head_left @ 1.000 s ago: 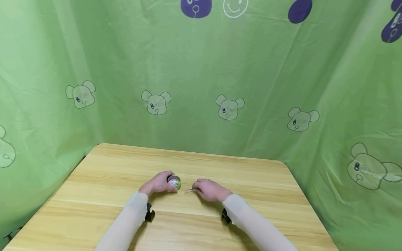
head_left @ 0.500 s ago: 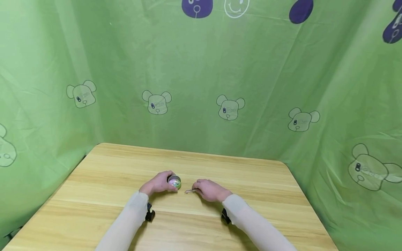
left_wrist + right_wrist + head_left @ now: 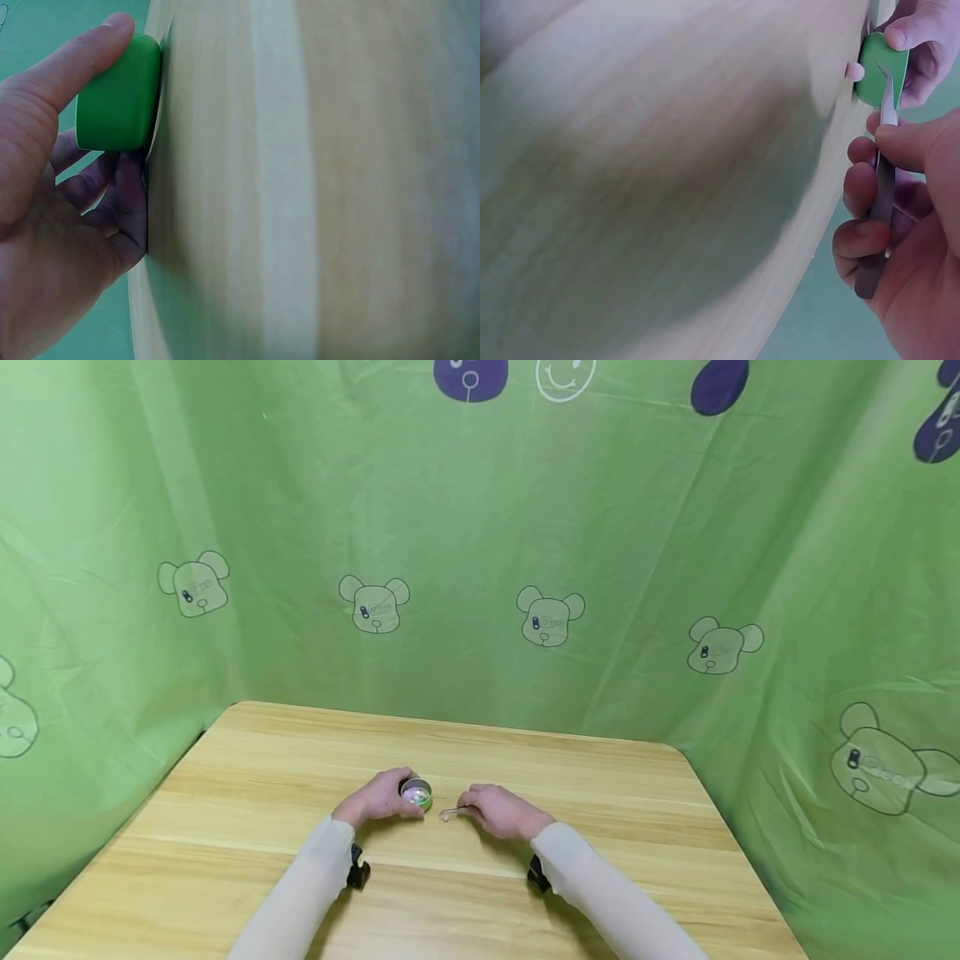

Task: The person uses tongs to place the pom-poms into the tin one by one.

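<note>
My left hand (image 3: 384,797) holds a small round green cup (image 3: 120,94) upright on the table, thumb on the near side and fingers behind. Inside it lie several small pale and coloured balls (image 3: 417,797). Steel tweezers (image 3: 885,180) with bent, pointed tips are pinched between the thumb and fingers of my right hand (image 3: 504,812). To the right of the cup, a small pink ball (image 3: 855,72) sits on the table. The tweezer tips hover just above this ball, apart from it.
The wood-grain table (image 3: 300,752) extends all around both hands. Green fabric (image 3: 450,685) printed with bear heads hangs behind it and at both sides. A black wrist camera (image 3: 358,870) is strapped under the left wrist, and another (image 3: 538,875) under the right.
The tweezer tips have risen a little, and the small pink ball now shows beneath them on the table. My left hand and the green cup have stayed in place.
</note>
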Demonstrator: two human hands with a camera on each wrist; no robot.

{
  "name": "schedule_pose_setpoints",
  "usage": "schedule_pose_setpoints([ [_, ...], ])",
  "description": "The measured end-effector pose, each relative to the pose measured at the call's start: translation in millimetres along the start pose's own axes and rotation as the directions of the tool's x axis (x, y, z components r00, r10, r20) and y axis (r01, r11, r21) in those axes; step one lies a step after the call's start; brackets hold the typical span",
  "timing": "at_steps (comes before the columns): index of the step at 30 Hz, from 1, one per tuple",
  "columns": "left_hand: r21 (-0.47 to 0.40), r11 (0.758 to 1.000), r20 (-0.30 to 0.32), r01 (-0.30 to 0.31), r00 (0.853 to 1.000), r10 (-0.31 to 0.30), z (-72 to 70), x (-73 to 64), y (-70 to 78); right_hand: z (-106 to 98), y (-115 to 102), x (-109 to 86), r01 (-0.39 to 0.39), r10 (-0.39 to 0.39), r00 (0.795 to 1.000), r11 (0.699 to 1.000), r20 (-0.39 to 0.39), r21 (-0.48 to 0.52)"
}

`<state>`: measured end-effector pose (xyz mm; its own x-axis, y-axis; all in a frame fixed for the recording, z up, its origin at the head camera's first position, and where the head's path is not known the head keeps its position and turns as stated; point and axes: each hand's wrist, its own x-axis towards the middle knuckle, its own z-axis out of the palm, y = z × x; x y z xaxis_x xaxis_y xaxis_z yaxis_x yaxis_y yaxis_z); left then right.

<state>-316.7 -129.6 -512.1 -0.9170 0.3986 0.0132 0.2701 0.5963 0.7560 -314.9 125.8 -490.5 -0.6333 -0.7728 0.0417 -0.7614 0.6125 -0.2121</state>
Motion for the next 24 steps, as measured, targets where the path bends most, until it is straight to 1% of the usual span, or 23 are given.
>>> schedule_pose_setpoints([
  [12,0.001,1.000,-0.003,-0.003,1.000,0.003,0.5,0.4,-2.2,-4.0,3.6,-4.5,-0.025,0.025,1.000,1.000,0.012,-0.011],
  [18,0.016,1.000,0.002,-0.014,1.000,0.014,0.6,0.9,-4.3,0.5,5.9,-4.9,-0.028,0.029,0.999,0.999,0.031,-0.028],
  [24,0.001,1.000,0.017,-0.002,1.000,0.002,0.0,0.3,-3.7,3.0,6.6,-2.5,-0.013,0.013,0.999,1.000,0.030,-0.022],
])
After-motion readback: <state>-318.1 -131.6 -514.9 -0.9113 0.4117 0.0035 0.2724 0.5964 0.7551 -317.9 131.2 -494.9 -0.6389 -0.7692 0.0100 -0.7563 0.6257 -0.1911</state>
